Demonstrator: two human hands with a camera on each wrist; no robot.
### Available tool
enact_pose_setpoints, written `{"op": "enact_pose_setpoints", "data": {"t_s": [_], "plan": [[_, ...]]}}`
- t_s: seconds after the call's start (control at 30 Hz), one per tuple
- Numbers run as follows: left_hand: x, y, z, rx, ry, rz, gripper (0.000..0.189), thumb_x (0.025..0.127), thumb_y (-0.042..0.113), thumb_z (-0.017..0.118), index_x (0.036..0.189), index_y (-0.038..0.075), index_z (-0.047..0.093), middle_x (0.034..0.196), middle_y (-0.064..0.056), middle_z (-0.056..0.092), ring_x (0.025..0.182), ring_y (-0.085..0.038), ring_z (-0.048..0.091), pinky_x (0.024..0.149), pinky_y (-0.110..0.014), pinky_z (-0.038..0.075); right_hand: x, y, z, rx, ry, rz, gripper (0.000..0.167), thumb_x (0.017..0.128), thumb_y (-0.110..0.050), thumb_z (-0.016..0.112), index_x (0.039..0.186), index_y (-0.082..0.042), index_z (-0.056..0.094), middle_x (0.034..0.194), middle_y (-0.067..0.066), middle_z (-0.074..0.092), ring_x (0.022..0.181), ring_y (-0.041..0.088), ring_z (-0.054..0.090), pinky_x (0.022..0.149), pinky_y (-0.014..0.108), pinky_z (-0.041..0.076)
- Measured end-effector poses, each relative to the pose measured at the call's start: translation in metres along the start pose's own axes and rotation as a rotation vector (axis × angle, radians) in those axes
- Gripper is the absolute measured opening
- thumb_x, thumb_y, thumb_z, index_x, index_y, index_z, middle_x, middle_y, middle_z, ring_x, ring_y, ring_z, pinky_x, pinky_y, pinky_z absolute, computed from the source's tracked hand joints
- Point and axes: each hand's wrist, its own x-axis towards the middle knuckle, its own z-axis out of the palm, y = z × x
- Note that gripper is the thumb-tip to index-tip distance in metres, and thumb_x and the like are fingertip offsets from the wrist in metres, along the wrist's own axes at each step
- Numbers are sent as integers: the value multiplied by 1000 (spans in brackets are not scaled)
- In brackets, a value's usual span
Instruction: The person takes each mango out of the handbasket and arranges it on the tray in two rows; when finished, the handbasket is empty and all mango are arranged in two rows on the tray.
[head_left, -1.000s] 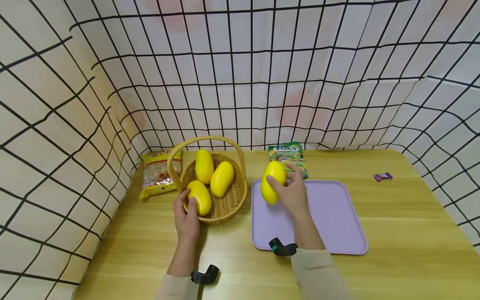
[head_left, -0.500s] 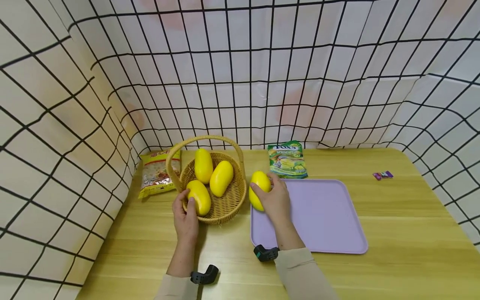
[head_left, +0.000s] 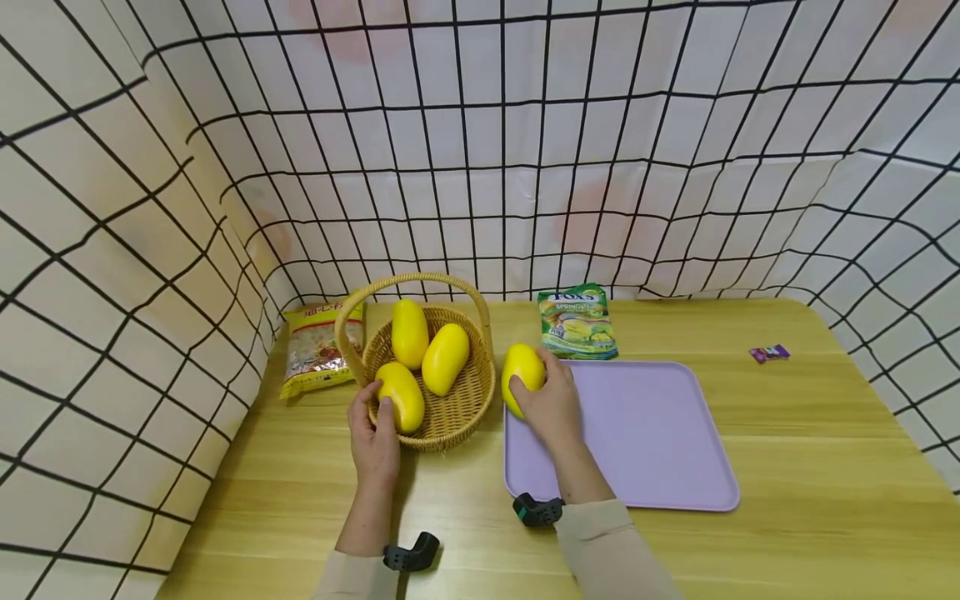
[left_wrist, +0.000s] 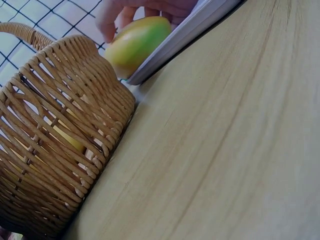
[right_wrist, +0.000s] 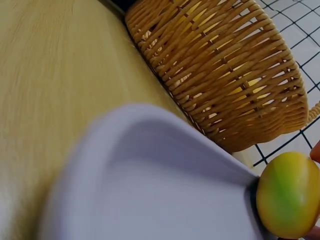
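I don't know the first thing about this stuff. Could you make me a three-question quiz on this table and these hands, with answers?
1. How many yellow fruits lie in the basket?
2. Which hand holds the fourth fruit, near the tray's left edge? A) Left B) Right C) Both
3. True or false: the small purple packet lies to the right of the tray.

Key:
1. Three.
2. B, the right hand.
3. True.
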Motion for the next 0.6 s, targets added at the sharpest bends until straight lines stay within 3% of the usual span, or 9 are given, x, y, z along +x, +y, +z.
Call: {"op": "enact_pose_setpoints", "data": {"t_s": [0.27, 0.6], "plan": [[1, -1, 0, 13, -4, -18, 36, 104, 23, 51, 138, 11, 56, 148, -15, 44, 141, -29, 39, 119, -49, 28, 0, 4, -2, 95, -21, 12, 72, 90, -40, 72, 151, -12, 45, 142, 14, 52, 124, 31, 56, 107, 49, 49], [1, -1, -1, 13, -11, -28, 37, 105, 24, 50, 140, 12, 54, 150, -13, 42, 143, -28, 38, 119, -50, 28, 1, 5, -1, 97, -41, -5, 74, 90, -39, 73, 152, -13, 43, 143, 16, 50, 127, 32, 54, 109, 51, 47]]}}
